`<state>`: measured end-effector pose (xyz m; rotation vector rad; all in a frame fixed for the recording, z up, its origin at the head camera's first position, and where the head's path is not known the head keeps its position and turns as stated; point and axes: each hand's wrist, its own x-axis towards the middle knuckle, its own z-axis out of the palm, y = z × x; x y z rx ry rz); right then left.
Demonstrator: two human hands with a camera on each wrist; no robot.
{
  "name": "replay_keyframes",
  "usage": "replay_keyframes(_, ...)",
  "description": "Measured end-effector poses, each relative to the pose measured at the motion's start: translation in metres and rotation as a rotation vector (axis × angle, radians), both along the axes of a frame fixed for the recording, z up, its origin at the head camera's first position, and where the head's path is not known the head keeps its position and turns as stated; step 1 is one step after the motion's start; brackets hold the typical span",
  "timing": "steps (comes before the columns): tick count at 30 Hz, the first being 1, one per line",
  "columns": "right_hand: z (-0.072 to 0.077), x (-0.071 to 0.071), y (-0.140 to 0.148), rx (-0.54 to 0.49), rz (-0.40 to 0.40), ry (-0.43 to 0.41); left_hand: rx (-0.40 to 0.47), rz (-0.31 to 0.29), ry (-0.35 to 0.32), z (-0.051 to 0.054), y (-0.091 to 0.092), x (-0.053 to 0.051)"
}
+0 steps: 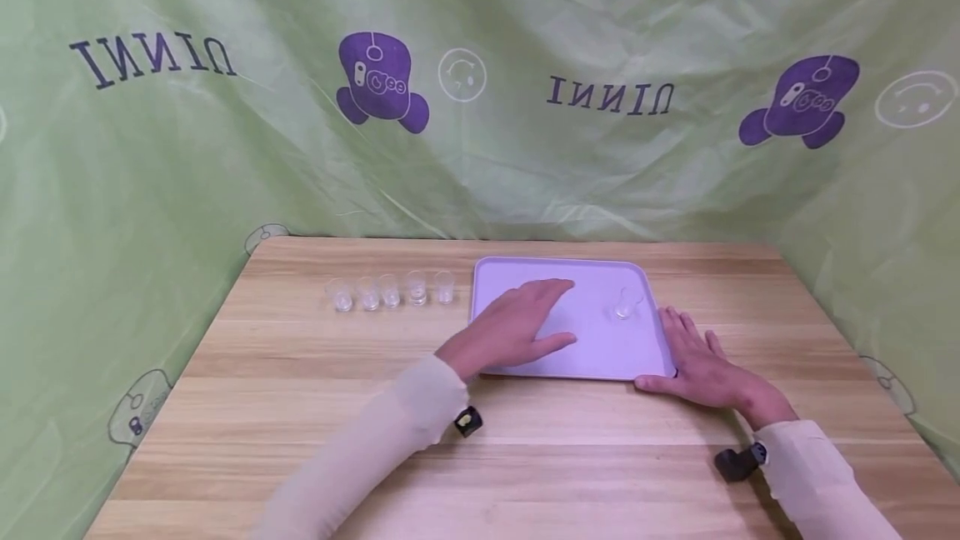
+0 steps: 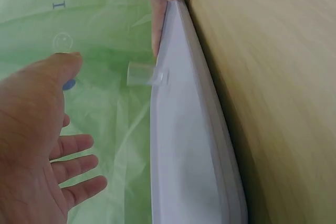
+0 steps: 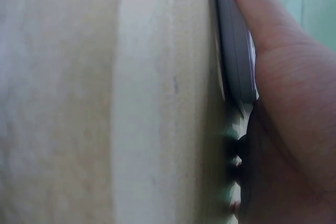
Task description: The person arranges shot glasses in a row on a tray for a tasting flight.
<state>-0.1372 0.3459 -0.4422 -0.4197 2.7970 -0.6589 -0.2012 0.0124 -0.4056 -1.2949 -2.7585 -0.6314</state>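
Observation:
A light purple tray [image 1: 585,357] lies flat on the wooden table. One small clear cup [image 1: 624,307] stands on its right part; the left wrist view also shows this cup [image 2: 140,74]. My left hand [image 1: 517,325] is over the tray's left part, its fingers extended, thumb apart, and nothing in its grasp. At the tray's near right corner is my right hand [image 1: 701,369], thumb by the front edge and straight fingers along the right side. In the right wrist view the right hand [image 3: 296,93] lies against the tray rim [image 3: 239,51].
To the left of the tray, several small clear cups [image 1: 390,294] stand in a row on the wooden table [image 1: 300,407]. A green printed curtain [image 1: 525,173] hangs behind the table and along both sides.

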Motion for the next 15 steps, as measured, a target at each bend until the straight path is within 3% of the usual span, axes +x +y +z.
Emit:
replay_keyframes(5,0.0,0.0,-0.002,0.001,0.006,0.007,0.063,0.048,0.037,0.006,-0.043,0.005)
replay_keyframes(15,0.001,0.0,-0.002,0.004,0.008,0.006,0.21,0.196,0.088,0.026,-0.119,0.014)
